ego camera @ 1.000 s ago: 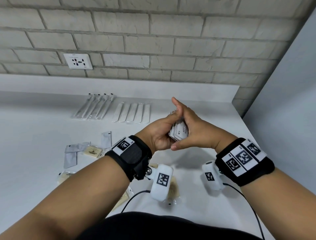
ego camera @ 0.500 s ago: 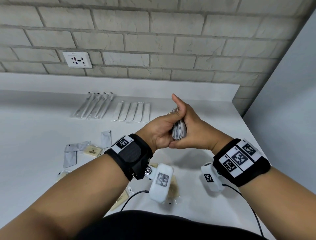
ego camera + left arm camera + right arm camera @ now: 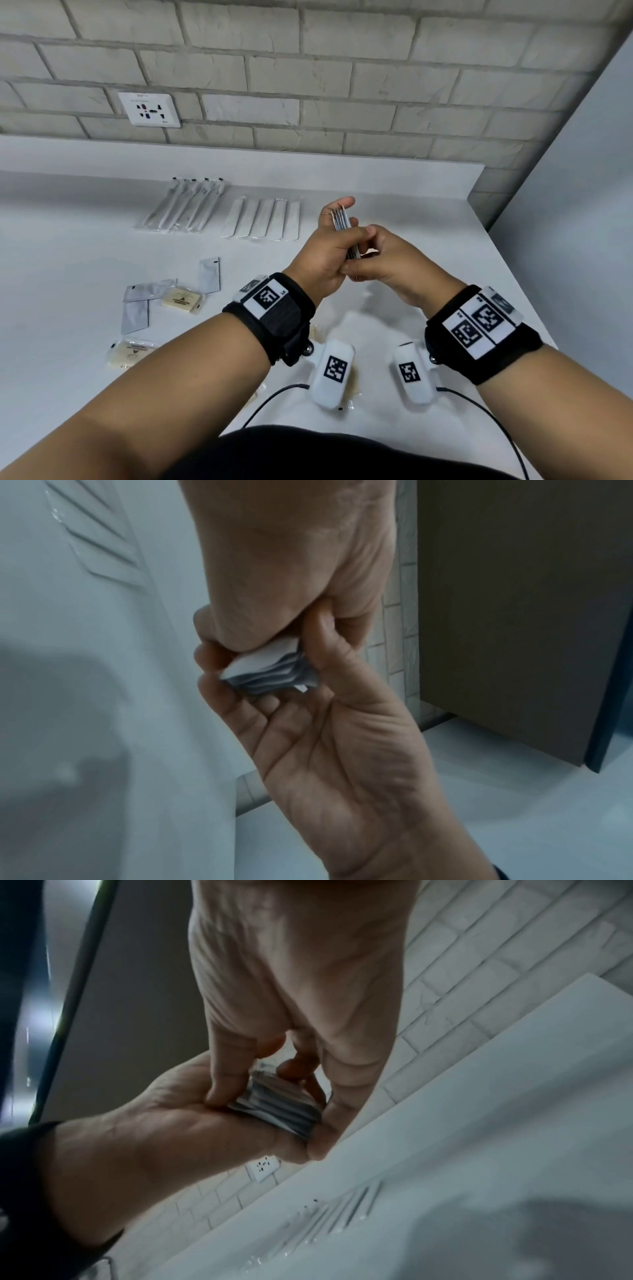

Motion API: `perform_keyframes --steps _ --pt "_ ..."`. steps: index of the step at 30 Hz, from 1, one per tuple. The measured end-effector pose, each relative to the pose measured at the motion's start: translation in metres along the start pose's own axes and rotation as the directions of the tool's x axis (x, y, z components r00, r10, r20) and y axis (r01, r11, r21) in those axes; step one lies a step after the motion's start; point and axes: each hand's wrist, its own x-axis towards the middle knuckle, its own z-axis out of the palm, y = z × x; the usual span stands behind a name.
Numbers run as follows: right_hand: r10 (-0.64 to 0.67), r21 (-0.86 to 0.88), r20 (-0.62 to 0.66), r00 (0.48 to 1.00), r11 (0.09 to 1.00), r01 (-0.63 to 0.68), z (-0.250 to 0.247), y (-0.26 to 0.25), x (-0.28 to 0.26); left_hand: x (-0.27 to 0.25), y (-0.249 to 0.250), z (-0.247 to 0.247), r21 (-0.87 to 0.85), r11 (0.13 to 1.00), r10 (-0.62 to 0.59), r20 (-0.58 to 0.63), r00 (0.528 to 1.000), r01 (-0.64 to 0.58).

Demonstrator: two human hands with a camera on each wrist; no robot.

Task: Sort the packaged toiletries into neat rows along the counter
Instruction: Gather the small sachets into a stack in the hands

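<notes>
Both hands meet above the right part of the white counter (image 3: 85,267) around a stack of flat grey-white sachets (image 3: 343,224). My left hand (image 3: 330,228) grips the stack edge-on, fingers behind it and thumb across the front. My right hand (image 3: 363,262) pinches its lower end. In the left wrist view the fanned sachets (image 3: 270,669) sit between the fingertips of both hands. The right wrist view shows the stack (image 3: 281,1104) clamped between my right fingers and the left palm.
Along the back lie a row of wrapped toothbrushes (image 3: 185,205) and a row of long white packets (image 3: 263,219). Loose sachets (image 3: 209,274) and wrapped soap bars (image 3: 181,299) are scattered at left. A side wall (image 3: 565,205) bounds the counter on the right.
The hands have lifted the stack slightly away from me and turned it more edge-on. My left fingers now stand up behind it, and the right hand has slid to its lower end.
</notes>
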Motion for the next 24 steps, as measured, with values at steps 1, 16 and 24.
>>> perform_keyframes --steps 1,16,24 --pt "0.016 -0.008 -0.012 1.000 1.000 -0.016 0.003 0.003 0.002 0.000 -0.004 -0.001 -0.003 1.000 -0.011 -0.017 1.000 0.011" --pt "0.036 -0.914 0.029 0.999 0.405 0.012 -0.013 0.069 0.014 0.021 -0.025 -0.055 0.963 -0.111 -0.304 0.204 0.931 -0.247" --pt "0.088 -0.914 0.012 0.996 0.406 -0.025 -0.025 0.069 0.009 0.043 -0.037 -0.044 0.854 -0.306 -0.379 0.297 0.876 -0.422"
